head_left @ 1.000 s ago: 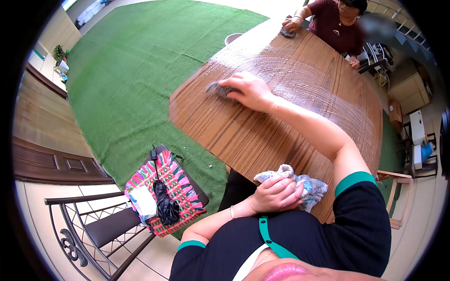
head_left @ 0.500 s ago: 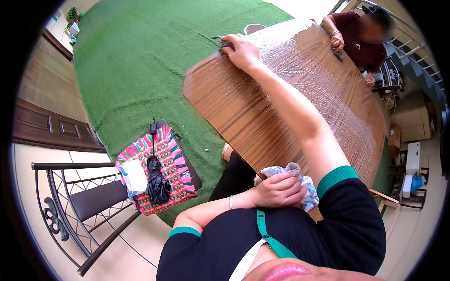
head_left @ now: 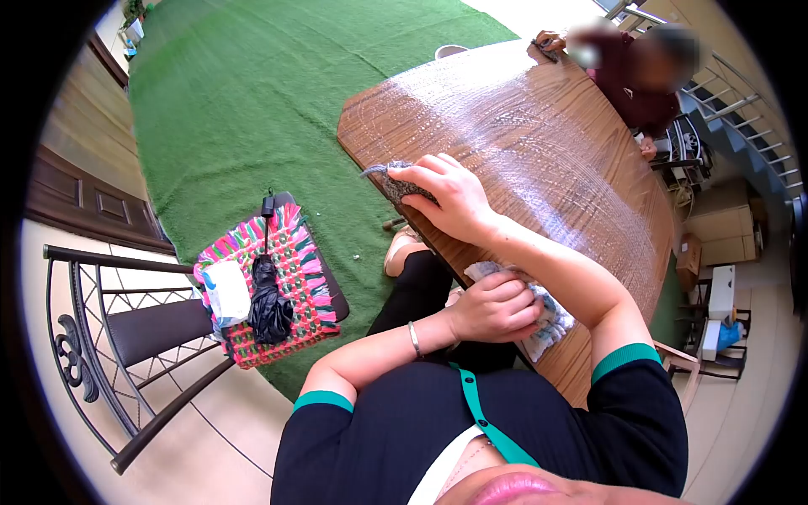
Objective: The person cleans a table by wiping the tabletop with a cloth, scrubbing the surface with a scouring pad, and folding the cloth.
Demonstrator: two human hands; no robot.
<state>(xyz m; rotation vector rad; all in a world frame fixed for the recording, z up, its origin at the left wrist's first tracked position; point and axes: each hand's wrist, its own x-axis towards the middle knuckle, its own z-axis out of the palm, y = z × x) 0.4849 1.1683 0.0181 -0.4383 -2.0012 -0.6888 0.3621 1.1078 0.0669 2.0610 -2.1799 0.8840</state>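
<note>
My right hand (head_left: 450,198) is closed over a dark grey, rough-textured scrubbing cloth (head_left: 399,182), pressed at the left edge of the wooden table (head_left: 471,139). The tabletop is wet, with streaks and white foam marks. Close to my body, my left hand (head_left: 497,308), with a bracelet at its wrist, grips a white and blue patterned towel (head_left: 551,324). That towel bunches over the table's near edge, partly hidden under my fingers.
Across the table a person in a dark red shirt (head_left: 627,93) holds a dark cloth (head_left: 547,50) at the far corner. A metal-framed chair (head_left: 160,345) at left bears a colourful woven mat (head_left: 303,290), a black umbrella (head_left: 269,307) and a white packet (head_left: 227,290). Green carpet (head_left: 244,126) surrounds the table.
My right hand has drawn the scrubbing cloth from the table's far left edge toward me. The other person's hand has moved to the far corner. My left hand still grips the towel.
</note>
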